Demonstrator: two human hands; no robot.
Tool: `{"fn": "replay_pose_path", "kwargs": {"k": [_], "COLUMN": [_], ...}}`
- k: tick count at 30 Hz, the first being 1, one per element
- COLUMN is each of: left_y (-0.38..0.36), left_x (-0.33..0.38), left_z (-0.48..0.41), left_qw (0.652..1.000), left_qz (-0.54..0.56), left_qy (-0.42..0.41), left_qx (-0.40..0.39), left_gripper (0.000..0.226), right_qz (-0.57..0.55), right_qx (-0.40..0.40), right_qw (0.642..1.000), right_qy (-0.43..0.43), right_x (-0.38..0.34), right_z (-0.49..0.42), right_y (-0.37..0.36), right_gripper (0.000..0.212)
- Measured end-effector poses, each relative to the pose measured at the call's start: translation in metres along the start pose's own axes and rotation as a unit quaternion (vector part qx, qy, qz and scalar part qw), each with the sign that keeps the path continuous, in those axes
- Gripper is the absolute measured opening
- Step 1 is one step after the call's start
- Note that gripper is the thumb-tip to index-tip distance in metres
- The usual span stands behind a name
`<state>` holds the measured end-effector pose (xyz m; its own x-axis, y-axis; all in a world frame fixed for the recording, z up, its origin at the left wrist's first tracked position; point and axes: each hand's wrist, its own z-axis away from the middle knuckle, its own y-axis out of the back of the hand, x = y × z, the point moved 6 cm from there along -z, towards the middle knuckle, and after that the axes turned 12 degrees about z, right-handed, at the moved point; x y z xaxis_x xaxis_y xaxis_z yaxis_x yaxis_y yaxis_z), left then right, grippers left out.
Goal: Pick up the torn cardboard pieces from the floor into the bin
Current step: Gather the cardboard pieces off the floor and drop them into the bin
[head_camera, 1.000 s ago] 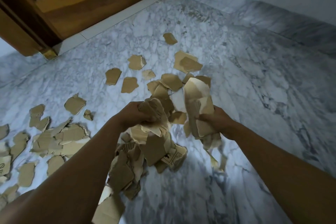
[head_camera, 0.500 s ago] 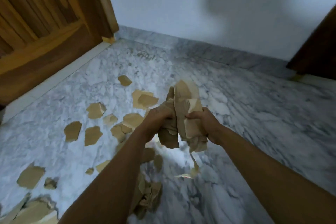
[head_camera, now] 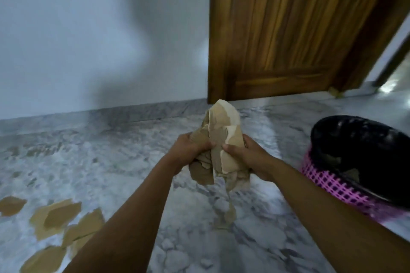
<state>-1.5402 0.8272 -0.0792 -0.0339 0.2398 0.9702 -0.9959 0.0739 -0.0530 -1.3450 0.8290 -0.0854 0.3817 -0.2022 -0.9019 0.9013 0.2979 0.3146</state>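
Head view: both forearms reach forward, hands meeting at frame centre above a grey-white veined marble floor (head_camera: 115, 162). A thick bundle of torn brown cardboard pieces (head_camera: 223, 139) stands roughly upright, squeezed between the two hands and held up off the floor. Left hand (head_camera: 188, 150) grips the bundle's left side, fingers curled round the cardboard, thumb across the front. Right hand (head_camera: 249, 157) clamps the right side the same way, thumb tip pressed on the front face close to the left thumb. The bundle's top sticks out above both hands; ragged ends hang below them. One small brown scrap (head_camera: 229, 215) sits below the bundle, blurred; cannot tell whether it is in the air or on the floor. Round pink plastic lattice bin (head_camera: 328, 182) with black liner (head_camera: 366, 150) stands at right, near the right wrist, mouth open; the bundle is left of it, not over it. Loose flat torn brown cardboard pieces (head_camera: 55, 217) lie on the floor lower left, beside the left forearm, well apart from the bin. Behind: pale wall (head_camera: 88, 29), brown wooden door (head_camera: 288, 29).
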Motion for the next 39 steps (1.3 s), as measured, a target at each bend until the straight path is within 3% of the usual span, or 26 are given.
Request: {"fn": "replay_pose_path", "kwargs": {"k": [3,7,14,17,20,23,27,32,39], "left_y": [-0.081,-0.207,-0.394,-0.435,-0.455,-0.448,-0.439,-0.429,-0.363], "left_x": [0.037,0.083,0.091,0.064,0.030,0.012,0.015,0.028,0.045], "left_z": [-0.020,-0.045,-0.079,-0.098,-0.108,-0.109,-0.103,-0.094,-0.091], "left_qw": [0.997,0.985,0.974,0.970,0.935,0.914,0.918,0.929,0.939], "left_qz": [-0.030,-0.038,-0.013,-0.111,-0.257,-0.323,-0.328,-0.300,-0.294], "left_qy": [-0.016,-0.072,-0.139,-0.128,-0.049,-0.001,-0.019,-0.039,-0.129], "left_qx": [-0.067,-0.151,-0.181,-0.177,-0.239,-0.246,-0.221,-0.215,-0.122], "left_gripper": [0.050,0.036,0.036,0.041,0.062,0.075,0.055,0.036,0.020], "right_qz": [0.015,0.077,0.162,0.212,0.264,0.279,0.297,0.358,0.365], "right_qx": [0.061,0.173,0.305,0.277,0.214,0.204,0.161,0.134,0.124], "right_qw": [0.998,0.981,0.936,0.937,0.939,0.936,0.939,0.924,0.922], "right_qy": [0.021,0.053,0.071,0.013,-0.045,-0.061,-0.069,-0.034,0.038], "right_x": [0.004,0.005,0.052,0.100,0.138,0.160,0.167,0.145,0.082], "right_z": [0.017,0.039,0.093,0.100,0.103,0.101,0.096,0.086,0.053], "right_y": [0.084,0.207,0.383,0.417,0.428,0.430,0.419,0.402,0.343], "right_gripper": [0.058,0.060,0.051,0.068,0.060,0.069,0.056,0.020,0.016]}}
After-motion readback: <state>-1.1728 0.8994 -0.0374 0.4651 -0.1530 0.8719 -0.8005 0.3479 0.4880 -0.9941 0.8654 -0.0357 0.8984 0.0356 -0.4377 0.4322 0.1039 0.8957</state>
